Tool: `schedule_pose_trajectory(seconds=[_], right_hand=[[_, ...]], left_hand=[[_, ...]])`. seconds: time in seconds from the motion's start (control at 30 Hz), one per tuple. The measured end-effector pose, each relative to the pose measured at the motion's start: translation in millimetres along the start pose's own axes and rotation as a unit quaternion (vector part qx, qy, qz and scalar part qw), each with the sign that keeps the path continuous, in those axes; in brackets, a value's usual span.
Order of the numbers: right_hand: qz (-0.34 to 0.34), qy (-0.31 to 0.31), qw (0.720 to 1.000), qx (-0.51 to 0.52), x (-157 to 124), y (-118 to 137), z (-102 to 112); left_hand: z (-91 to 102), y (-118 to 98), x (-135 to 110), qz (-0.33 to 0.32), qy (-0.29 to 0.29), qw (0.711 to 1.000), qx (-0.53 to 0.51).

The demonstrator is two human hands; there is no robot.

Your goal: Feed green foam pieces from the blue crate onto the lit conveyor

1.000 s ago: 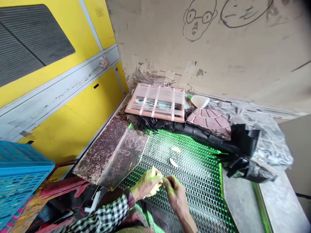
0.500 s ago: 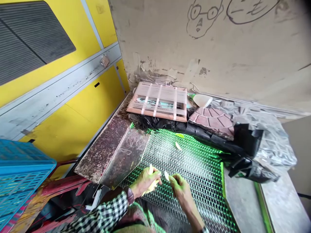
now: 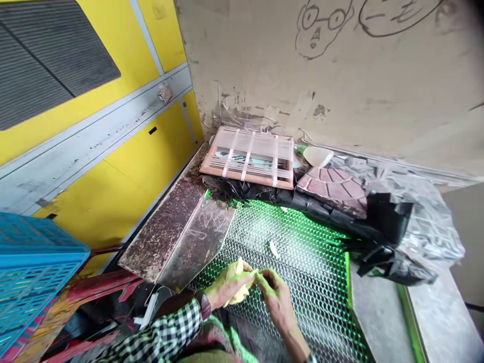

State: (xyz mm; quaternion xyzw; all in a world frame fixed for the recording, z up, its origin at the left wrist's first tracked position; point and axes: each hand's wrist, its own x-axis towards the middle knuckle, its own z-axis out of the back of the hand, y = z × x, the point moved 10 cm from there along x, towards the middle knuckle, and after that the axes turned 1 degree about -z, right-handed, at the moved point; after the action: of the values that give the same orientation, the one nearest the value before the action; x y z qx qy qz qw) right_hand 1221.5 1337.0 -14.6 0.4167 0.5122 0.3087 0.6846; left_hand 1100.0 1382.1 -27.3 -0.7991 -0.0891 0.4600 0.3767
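Observation:
In the head view my left hand (image 3: 231, 285) is closed around several pale yellow, slice-like pieces (image 3: 239, 296), whose ends stick out past the fingers. My right hand (image 3: 275, 297) is close beside it, thumb and forefinger pinched at the left hand's fingertips. A small pale bit (image 3: 256, 273) shows between the two hands, mostly covered by the fingers. Both hands are above a metal mesh belt (image 3: 317, 297) lit green and white. On the belt lies a loose pale piece (image 3: 274, 249), and a smaller piece (image 3: 284, 208) shows at the far end.
Beyond the belt stand a wood-framed panel (image 3: 245, 174) wrapped in film, a brick-patterned piece (image 3: 333, 189) and black plastic sheeting (image 3: 389, 217). A rusty metal side plate (image 3: 166, 234) borders the belt's left. At far left is a blue crate (image 3: 38, 272) near yellow panels (image 3: 124, 186).
My right hand has come left to meet my left hand, bringing its pale piece there. The loose piece on the belt has shifted nearer to me.

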Motion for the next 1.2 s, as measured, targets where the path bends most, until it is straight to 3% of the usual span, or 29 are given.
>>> schedule_pose_trajectory(seconds=[0.13, 0.37, 0.53, 0.6, 0.73, 0.8, 0.97, 1.1, 1.2], right_hand=[[-0.061, -0.034, 0.997, 0.031, 3, -25, 7], [-0.098, -0.127, 0.984, 0.079, 5, -51, 17], [-0.073, -0.165, 0.976, -0.123, 4, -33, 53], [-0.053, -0.162, 0.971, -0.167, 0, -22, 58], [0.006, -0.045, 0.992, -0.114, -3, -13, 24], [0.010, -0.048, 0.994, -0.093, -3, -17, 18], [-0.059, -0.134, 0.981, -0.128, 4, -37, 47], [-0.088, -0.170, 0.959, -0.209, 4, -36, 76], [-0.052, -0.158, 0.971, -0.173, -1, -23, 69]], left_hand=[[12.6, 6, 2, 0.007, -0.050, 0.998, 0.039], [12.4, 11, 5, 0.000, -0.054, 0.998, 0.036], [24.5, 2, 2, -0.020, -0.110, 0.983, 0.148], [25.6, -3, 0, -0.028, -0.120, 0.974, 0.190], [15.4, -15, -3, -0.064, -0.095, 0.962, 0.247], [10.6, -15, -3, -0.067, -0.075, 0.967, 0.235], [24.9, 0, 5, -0.044, -0.113, 0.969, 0.214], [42.5, 4, 9, -0.025, -0.143, 0.965, 0.221], [50.7, -9, 2, -0.040, -0.160, 0.960, 0.225]])
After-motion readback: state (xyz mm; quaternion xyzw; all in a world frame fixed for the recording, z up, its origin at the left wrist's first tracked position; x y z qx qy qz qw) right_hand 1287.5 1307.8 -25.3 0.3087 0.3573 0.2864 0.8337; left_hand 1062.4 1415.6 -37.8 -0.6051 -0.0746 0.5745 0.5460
